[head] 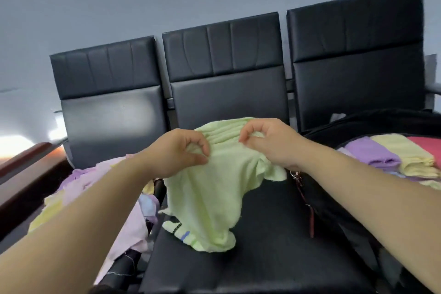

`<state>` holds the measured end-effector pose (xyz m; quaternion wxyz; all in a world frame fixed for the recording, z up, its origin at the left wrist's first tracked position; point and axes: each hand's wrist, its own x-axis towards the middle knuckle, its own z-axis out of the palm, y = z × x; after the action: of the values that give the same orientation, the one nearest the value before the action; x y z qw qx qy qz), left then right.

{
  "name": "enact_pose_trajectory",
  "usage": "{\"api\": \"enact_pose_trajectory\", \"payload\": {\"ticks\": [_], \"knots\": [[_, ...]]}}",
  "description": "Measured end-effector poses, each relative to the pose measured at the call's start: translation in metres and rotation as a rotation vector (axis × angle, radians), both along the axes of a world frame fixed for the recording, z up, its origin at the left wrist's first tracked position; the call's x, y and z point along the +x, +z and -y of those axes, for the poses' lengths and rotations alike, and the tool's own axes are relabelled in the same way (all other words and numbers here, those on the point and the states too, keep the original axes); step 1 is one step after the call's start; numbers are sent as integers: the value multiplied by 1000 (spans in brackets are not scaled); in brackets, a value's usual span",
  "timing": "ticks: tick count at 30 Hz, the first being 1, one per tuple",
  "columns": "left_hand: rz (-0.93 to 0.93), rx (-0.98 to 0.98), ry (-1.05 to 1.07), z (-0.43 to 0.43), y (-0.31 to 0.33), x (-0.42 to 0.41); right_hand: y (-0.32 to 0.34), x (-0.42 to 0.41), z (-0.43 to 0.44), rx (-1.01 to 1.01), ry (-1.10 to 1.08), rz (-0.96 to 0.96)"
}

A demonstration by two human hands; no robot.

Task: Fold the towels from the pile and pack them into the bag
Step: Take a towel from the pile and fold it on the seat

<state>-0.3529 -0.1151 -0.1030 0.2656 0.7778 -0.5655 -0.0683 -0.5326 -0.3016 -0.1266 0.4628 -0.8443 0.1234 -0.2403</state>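
A light green towel hangs above the middle black seat, its lower end crumpled on the cushion. My left hand pinches its upper edge on the left. My right hand pinches the bunched upper edge on the right. The pile of towels, pink, purple and yellow, lies on the left seat, partly hidden by my left forearm. The black bag lies open on the right seat with folded purple, yellow and red towels inside.
Three black padded chair backs stand in a row against a grey wall. A dark wooden ledge runs along the far left. Red straps and a metal ring hang at the bag's left side.
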Motion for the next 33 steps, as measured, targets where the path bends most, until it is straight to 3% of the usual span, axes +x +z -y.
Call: {"api": "enact_pose_trajectory", "payload": {"ticks": [10,13,20,23,28,33], "knots": [[280,-104,53,-36,145,-40,144,-58,-24,-478,182,-251],[281,-40,16,-47,163,-54,161,-70,-29,-629,116,-278],[364,262,8,-58,161,-47,164,-71,-28,-690,102,-340],[280,189,32,-60,142,-28,154,-61,-22,-666,99,-348],[-124,-102,71,-51,95,8,131,-33,-7,-611,117,-405],[-406,-121,-60,-36,72,30,113,-3,17,-592,109,-481]]}}
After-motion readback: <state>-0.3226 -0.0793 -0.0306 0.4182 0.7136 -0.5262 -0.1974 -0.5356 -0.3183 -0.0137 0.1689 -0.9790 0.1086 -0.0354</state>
